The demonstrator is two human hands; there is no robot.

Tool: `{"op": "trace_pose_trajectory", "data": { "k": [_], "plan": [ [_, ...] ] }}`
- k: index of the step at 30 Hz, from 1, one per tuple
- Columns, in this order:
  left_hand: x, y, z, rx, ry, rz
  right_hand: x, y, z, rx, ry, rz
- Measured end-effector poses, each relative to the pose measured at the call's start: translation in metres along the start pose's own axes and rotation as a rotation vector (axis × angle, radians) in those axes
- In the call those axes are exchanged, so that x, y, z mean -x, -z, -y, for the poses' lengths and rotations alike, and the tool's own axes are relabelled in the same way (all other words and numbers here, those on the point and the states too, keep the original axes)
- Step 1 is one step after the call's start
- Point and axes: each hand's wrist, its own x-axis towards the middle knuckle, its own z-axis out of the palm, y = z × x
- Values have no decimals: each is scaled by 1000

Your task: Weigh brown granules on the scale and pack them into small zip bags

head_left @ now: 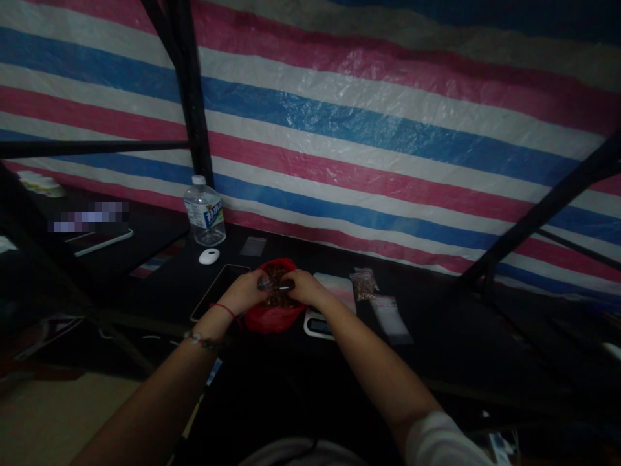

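Note:
A red plastic bag [274,320] lies open on the black table, filled with small brown pieces [276,299]. Both hands are over its mouth. My left hand [249,290] has its fingers closed on a small clear plastic bag [264,283]. My right hand [305,288] grips a small dark tool with a shiny edge [286,285], its tip close to the clear bag. The dim light hides the tool's exact kind. Right of the red bag, partly under my right forearm, is a white kitchen scale [339,288] with a dark display.
Filled small zip bags [363,285] and flat zip bags [391,317] lie right of the scale. Left are a phone [218,291], a white oval object [209,257], a clear plastic bottle [204,213] and another zip bag [253,246]. Dark metal posts [191,97] stand before a striped sheet [363,116].

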Motion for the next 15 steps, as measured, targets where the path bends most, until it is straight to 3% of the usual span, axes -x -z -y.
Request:
{"op": "trace_pose_trajectory", "data": {
  "k": [9,15],
  "plan": [
    [-3,-6,3,233,-55,-33,-10,-16,-4,-270,-48,-17],
    [2,8,-5,474,-110,-71,-8,-14,1,-391,-38,7]
  ]
}}
